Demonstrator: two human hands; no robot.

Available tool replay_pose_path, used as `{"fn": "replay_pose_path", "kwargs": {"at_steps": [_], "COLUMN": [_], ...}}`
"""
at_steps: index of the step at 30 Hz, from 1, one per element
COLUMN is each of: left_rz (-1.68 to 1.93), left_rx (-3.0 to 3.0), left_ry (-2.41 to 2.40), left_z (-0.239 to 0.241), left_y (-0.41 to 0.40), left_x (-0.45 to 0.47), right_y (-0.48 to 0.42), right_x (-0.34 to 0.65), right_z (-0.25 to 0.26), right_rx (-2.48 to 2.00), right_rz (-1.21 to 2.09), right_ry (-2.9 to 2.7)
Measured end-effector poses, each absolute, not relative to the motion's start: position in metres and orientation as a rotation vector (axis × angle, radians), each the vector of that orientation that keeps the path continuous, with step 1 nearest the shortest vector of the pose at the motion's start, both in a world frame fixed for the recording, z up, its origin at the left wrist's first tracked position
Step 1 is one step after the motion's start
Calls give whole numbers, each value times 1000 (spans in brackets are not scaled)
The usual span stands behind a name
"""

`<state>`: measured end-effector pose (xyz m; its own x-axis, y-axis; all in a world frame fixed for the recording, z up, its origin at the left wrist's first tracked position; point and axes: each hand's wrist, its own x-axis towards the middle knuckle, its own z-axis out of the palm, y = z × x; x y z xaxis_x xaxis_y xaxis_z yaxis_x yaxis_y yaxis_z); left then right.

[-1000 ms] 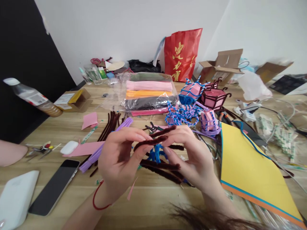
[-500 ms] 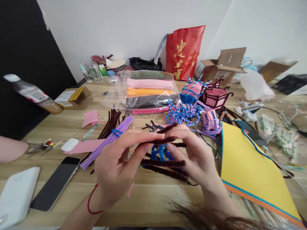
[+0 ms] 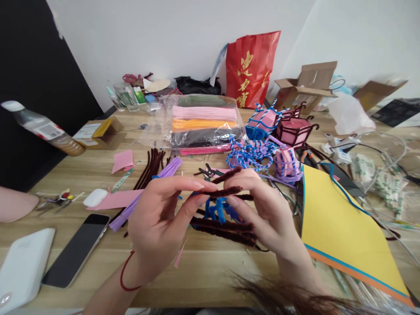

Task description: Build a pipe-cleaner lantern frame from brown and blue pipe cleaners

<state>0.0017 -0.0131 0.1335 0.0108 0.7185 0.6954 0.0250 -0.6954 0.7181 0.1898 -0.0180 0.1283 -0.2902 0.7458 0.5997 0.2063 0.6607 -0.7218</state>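
Between my hands, above the table, is a frame of dark brown pipe cleaners (image 3: 226, 227) with blue pipe cleaner pieces (image 3: 216, 211) twisted inside it. My left hand (image 3: 160, 214) pinches one brown stem at its left side, thumb below and fingers above. My right hand (image 3: 265, 210) grips the right side of the same frame, its thumb near the blue pieces and its fingers behind the upper stems. Part of the frame is hidden by my fingers. Just beyond lie small black-handled pliers (image 3: 207, 172). A bundle of purple pipe cleaners (image 3: 131, 210) lies left of my left hand.
Finished-looking pink lanterns (image 3: 295, 131) and a blue-white twisted coil (image 3: 251, 153) stand at the back right. A clear bag of coloured pipe cleaners (image 3: 205, 131) lies behind. Yellow sheets (image 3: 344, 227) are at right; a phone (image 3: 77, 249) and white power bank (image 3: 28, 267) at left.
My left hand has shifted slightly left along the brown stem, showing a bit more of the blue pieces. Both hands keep their pinch; the view has moved slightly.
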Motion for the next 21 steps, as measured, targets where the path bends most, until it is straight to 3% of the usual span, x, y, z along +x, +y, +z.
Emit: {"fn": "replay_pose_path", "kwargs": {"at_steps": [21], "left_rz": [1720], "left_rx": [1779], "left_ry": [773], "left_z": [134], "left_y": [-12], "left_x": [4], "right_y": [-20], "right_x": [190], "right_z": [129], "right_rx": [-766], "right_rz": [640], "right_ry": [-1812]}}
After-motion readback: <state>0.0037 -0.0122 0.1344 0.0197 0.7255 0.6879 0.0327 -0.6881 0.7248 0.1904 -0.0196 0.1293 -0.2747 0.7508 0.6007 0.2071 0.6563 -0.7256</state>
